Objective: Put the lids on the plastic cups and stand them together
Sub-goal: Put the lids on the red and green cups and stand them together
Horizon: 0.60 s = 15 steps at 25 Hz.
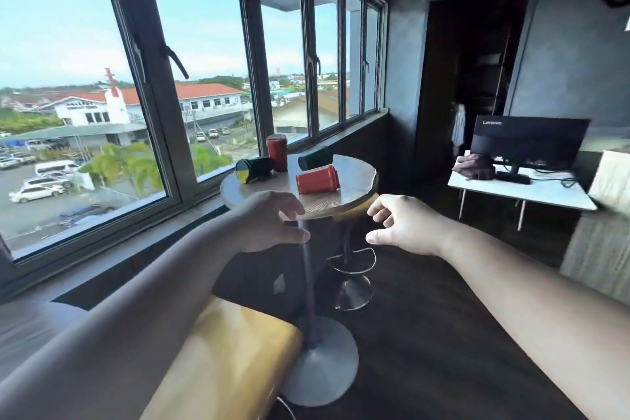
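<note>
Several plastic cups are on a small round wooden table point(358, 177) by the window. A red cup point(277, 152) stands upright at the back. A second red cup point(317, 180) lies on its side in the middle. One dark green cup point(255, 169) lies at the left with a yellow end facing me, and another dark green cup point(315, 158) lies at the back right. My left hand point(272, 220) hovers at the table's near edge with loosely curled fingers, holding nothing. My right hand point(400, 225) is off the near right edge, fingers relaxed, empty.
A yellow bar stool seat point(221, 368) is close below me, and a second stool point(351, 283) stands behind the table's metal post. A window wall runs along the left. At the right, a white desk point(531, 193) carries a monitor point(530, 143), with another person's hand point(475, 165) on it.
</note>
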### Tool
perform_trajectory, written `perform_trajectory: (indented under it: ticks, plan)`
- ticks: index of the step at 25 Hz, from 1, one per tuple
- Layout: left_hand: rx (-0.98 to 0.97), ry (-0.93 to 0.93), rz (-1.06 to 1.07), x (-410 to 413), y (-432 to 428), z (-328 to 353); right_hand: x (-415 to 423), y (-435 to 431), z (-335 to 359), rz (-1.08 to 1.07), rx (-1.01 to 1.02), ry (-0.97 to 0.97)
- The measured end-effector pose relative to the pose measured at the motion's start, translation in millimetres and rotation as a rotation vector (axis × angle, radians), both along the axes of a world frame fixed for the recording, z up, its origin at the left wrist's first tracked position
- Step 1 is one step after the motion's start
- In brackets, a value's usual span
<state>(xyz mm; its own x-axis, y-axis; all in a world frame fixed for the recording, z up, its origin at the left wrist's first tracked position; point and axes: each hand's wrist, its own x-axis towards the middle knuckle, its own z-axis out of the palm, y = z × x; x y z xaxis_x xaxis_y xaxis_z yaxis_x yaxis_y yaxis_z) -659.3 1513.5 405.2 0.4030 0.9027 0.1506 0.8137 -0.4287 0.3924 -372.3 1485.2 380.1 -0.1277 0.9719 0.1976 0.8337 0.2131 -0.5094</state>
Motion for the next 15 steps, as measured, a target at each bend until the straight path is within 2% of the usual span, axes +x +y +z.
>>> perform_trajectory:
  ticks: [7,15]
  plan:
    - [-0.006,0.008,-0.016,26.9,116.5,-17.4,20.4,125.3,-17.8,0.008,-0.026,0.045]
    - [0.033,-0.047,-0.004,51.7,295.4,-7.7,44.9,295.9,-6.8,0.021,-0.029,0.062]
